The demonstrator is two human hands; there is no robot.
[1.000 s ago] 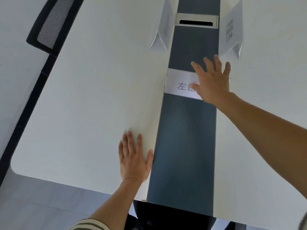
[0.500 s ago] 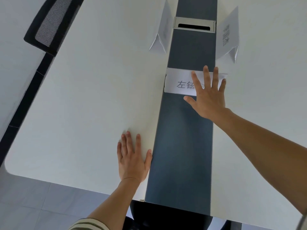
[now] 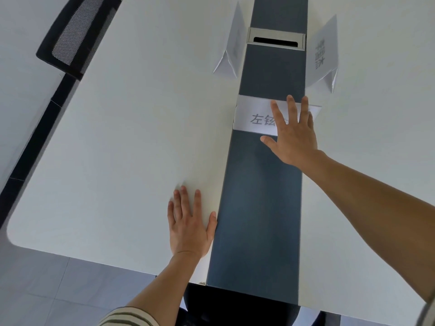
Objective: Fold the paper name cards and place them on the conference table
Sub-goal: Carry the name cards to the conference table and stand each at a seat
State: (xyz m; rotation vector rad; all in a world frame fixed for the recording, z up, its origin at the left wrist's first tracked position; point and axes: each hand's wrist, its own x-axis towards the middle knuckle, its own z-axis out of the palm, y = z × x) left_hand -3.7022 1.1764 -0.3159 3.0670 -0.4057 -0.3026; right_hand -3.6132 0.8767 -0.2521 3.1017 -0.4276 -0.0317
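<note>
A folded white name card (image 3: 255,117) with printed characters stands across the dark centre strip (image 3: 259,208) of the white conference table (image 3: 129,137). My right hand (image 3: 292,135) hovers over the card's right half with fingers spread, holding nothing. My left hand (image 3: 189,222) lies flat and open on the table, beside the strip's left edge. Two more folded name cards stand farther back: one (image 3: 231,48) left of the strip, one (image 3: 326,52) right of it.
A metal cable outlet (image 3: 275,40) is set into the strip between the two far cards. A black mesh chair (image 3: 70,38) stands at the table's left side. The table's near edge and grey floor tiles (image 3: 47,290) lie below my left arm.
My right hand has drawn back toward me from the standing card, uncovering more of its print. My left hand has stayed flat on the table.
</note>
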